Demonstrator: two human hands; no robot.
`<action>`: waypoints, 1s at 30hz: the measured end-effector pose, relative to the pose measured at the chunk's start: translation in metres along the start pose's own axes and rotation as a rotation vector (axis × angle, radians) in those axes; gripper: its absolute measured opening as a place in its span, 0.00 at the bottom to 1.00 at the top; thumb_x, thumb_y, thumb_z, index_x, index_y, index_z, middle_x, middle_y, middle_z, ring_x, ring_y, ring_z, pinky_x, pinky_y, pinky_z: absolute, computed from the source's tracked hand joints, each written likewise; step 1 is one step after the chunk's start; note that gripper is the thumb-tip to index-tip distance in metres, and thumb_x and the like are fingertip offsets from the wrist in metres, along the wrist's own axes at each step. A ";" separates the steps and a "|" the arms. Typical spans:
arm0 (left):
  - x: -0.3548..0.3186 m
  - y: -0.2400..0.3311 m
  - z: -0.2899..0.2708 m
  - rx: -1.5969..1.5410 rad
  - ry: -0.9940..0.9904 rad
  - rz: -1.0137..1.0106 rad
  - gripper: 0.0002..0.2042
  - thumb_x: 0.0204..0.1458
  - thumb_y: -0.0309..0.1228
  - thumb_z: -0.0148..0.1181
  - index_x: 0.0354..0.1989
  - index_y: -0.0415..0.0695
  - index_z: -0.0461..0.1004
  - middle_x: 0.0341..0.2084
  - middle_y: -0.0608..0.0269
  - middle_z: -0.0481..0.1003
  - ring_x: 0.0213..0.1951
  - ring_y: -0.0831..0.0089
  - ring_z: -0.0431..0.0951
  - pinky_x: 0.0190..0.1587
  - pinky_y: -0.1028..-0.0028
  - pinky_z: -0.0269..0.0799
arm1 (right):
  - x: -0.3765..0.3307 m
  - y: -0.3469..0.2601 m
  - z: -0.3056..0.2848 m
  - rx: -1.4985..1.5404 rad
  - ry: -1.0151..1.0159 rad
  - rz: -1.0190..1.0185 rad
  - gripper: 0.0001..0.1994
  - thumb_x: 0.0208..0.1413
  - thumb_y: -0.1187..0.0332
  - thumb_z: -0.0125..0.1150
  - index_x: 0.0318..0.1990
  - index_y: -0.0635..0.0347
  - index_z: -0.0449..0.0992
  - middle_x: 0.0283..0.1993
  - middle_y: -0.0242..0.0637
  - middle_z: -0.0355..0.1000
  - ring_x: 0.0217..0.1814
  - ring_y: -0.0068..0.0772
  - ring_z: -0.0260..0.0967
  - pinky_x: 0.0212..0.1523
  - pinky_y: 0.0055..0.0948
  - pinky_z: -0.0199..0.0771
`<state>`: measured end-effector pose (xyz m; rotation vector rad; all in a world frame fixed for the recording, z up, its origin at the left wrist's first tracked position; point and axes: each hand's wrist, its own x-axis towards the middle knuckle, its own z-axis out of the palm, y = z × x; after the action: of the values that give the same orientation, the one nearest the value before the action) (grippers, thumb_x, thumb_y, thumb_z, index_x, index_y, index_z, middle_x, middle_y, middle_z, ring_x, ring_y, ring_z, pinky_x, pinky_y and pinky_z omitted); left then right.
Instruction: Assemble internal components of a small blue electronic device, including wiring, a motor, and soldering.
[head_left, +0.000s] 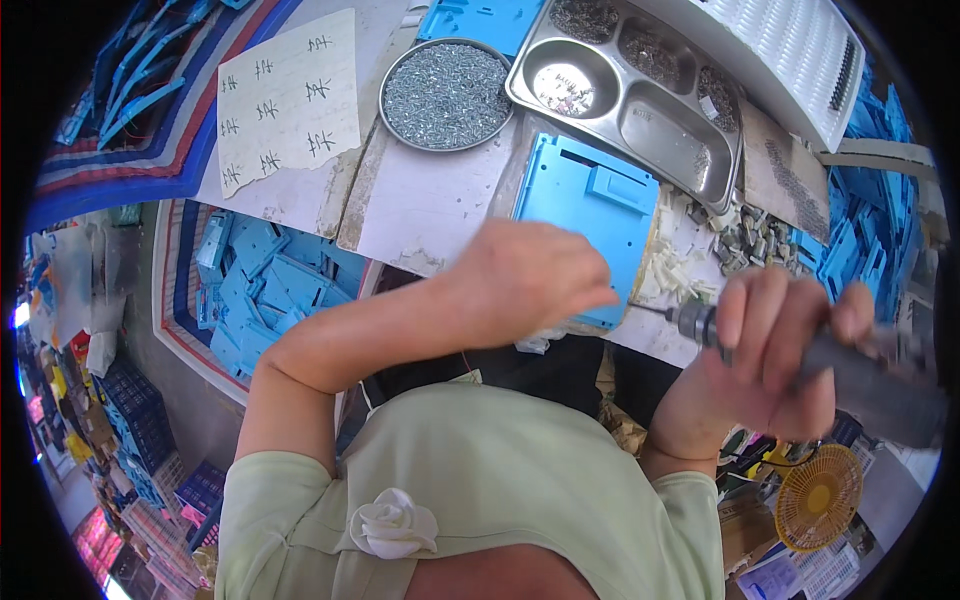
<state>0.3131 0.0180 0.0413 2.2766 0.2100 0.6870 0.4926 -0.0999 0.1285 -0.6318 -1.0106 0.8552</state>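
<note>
A bright blue plastic panel [585, 190] with a raised rectangular part lies flat on the table in front of me. Over its near left edge is my left hand [540, 275], slightly blurred, its fingers curled together and the thumb pointing right. Whatever those fingers may hold is hidden. My right hand [775, 350] is wrapped around a dark grey electric screwdriver [860, 375], held sideways above the table's right front. Its thin bit [650, 311] points left, toward the panel's near right corner.
A round dish of small screws [447, 96] and a steel compartment tray [675, 125] stand behind the panel. Small white and metal parts [740, 240] lie at its right. At left, a lined bin [275, 285] holds blue pieces; a handwritten sheet [290, 100] lies on the table.
</note>
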 end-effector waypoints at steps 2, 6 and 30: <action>-0.003 0.006 0.012 -0.040 0.013 0.083 0.07 0.52 0.32 0.72 0.34 0.44 0.80 0.26 0.61 0.79 0.29 0.62 0.81 0.32 0.66 0.76 | -0.007 -0.006 0.007 0.017 0.004 -0.019 0.16 0.57 0.66 0.63 0.51 0.52 0.71 0.20 0.20 0.65 0.22 0.18 0.62 0.34 0.25 0.72; -0.002 0.006 0.018 -0.128 0.018 0.105 0.08 0.52 0.30 0.72 0.36 0.44 0.79 0.26 0.62 0.78 0.28 0.62 0.81 0.30 0.66 0.76 | -0.016 -0.009 0.004 -0.001 0.038 -0.039 0.18 0.53 0.66 0.69 0.50 0.50 0.71 0.20 0.20 0.68 0.22 0.16 0.64 0.34 0.23 0.75; 0.000 0.001 0.017 -0.112 0.102 0.333 0.15 0.44 0.31 0.79 0.34 0.42 0.77 0.23 0.65 0.76 0.22 0.68 0.77 0.21 0.72 0.70 | -0.021 -0.010 0.009 0.021 0.120 0.028 0.15 0.54 0.66 0.70 0.46 0.47 0.71 0.19 0.23 0.71 0.18 0.17 0.66 0.30 0.25 0.78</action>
<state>0.3225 0.0073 0.0318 2.1915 -0.1612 0.9613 0.4814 -0.1220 0.1304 -0.6731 -0.8857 0.8416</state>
